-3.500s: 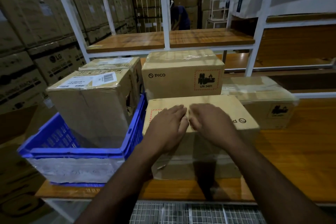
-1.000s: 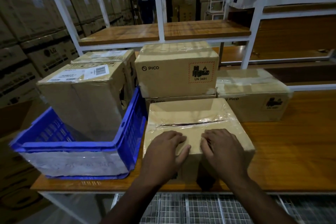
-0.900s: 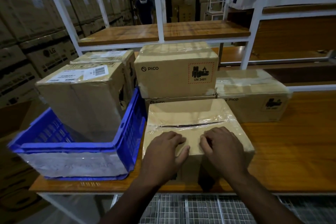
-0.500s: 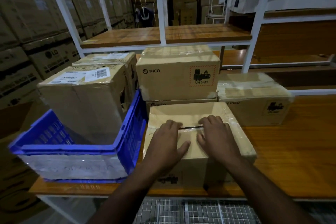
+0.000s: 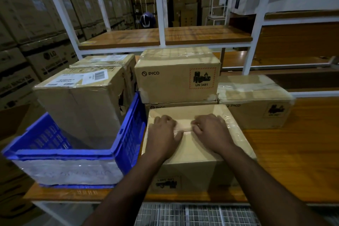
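Observation:
A plain cardboard box [image 5: 192, 154], wrapped in clear film, stands at the front edge of the wooden table [image 5: 293, 152]. A dark seam crosses the middle of its top. My left hand [image 5: 163, 134] and my right hand [image 5: 211, 132] both lie on that top, a short gap between them. The fingers of each hand are curled, with the fingertips hooked down at the seam on the flap edge. My left thumb is spread along the seam toward the right hand.
A blue crate [image 5: 60, 154] holding a tall labelled box [image 5: 82, 108] touches the box's left side. Two stacked PICO boxes [image 5: 174, 82] stand behind and a taped one [image 5: 256, 104] at back right. A white shelf frame [image 5: 201, 35], stacked cartons [image 5: 27, 24] and a distant person [image 5: 146, 21] lie beyond.
Both hands slid forward from the box's near edge to the seam on top, and their fingers curled into it. The person in the background bent lower.

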{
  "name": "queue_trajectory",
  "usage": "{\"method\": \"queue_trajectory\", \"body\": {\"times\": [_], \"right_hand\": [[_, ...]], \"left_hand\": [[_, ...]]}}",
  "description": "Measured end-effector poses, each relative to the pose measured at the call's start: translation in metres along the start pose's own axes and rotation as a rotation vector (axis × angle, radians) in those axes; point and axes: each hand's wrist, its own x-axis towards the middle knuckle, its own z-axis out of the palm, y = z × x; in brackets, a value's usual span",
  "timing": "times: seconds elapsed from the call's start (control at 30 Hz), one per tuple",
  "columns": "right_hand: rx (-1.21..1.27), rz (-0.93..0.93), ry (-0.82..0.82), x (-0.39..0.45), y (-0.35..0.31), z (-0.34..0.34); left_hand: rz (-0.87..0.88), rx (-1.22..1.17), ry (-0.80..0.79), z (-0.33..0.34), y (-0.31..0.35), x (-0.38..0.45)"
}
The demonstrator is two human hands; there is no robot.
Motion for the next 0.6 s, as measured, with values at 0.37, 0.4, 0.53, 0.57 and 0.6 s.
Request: {"method": "queue_trajectory", "body": {"times": [0.37, 0.4, 0.53, 0.57, 0.6], "right_hand": [[0.038, 0.507, 0.105, -0.002, 0.029, -0.006], [0.040, 0.494, 0.125, -0.007, 0.028, -0.008], [0.078, 0.464, 0.279, -0.030, 0.025, -0.013], [0.085, 0.463, 0.328, -0.036, 0.024, -0.015], [0.095, 0.455, 0.388, -0.041, 0.023, -0.016]], "left_hand": [[-0.444, -0.227, -0.081, -0.013, -0.026, -0.011], [-0.424, -0.227, -0.059, -0.014, -0.026, -0.014], [-0.325, -0.260, 0.111, -0.016, -0.021, -0.036], [-0.313, -0.280, 0.162, -0.017, -0.020, -0.043], [-0.304, -0.314, 0.222, -0.018, -0.017, -0.049]]}}
